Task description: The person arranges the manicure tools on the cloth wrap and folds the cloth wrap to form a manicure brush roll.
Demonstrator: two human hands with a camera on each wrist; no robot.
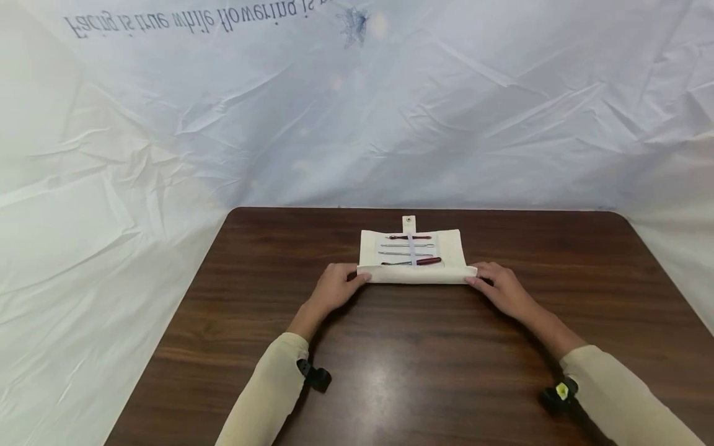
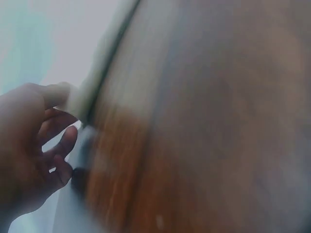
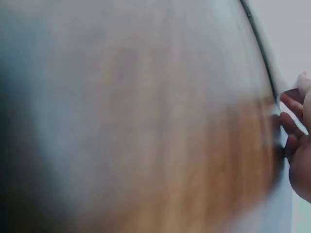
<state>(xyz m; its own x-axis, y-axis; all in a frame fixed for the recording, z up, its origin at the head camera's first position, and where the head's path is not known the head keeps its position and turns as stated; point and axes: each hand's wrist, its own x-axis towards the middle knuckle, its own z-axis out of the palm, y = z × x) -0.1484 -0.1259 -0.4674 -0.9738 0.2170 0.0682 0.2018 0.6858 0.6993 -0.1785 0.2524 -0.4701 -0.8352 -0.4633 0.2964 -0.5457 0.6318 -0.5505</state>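
Observation:
A cream fabric tool case lies on the table, its near edge folded up into a flat band. My left hand pinches the left end of that band between thumb and fingers. At the right end, my right hand pinches it likewise. Inside the case, a clear strap crosses several slim metal tools; one has a dark red handle. A snap tab sticks out from the far side. In both blurry wrist views, the left hand and the right hand grip the pale edge.
The dark wooden table has rounded far corners. White cloth with printed text hangs behind it and along the sides. A black wrist camera sits on the left sleeve, another on the right.

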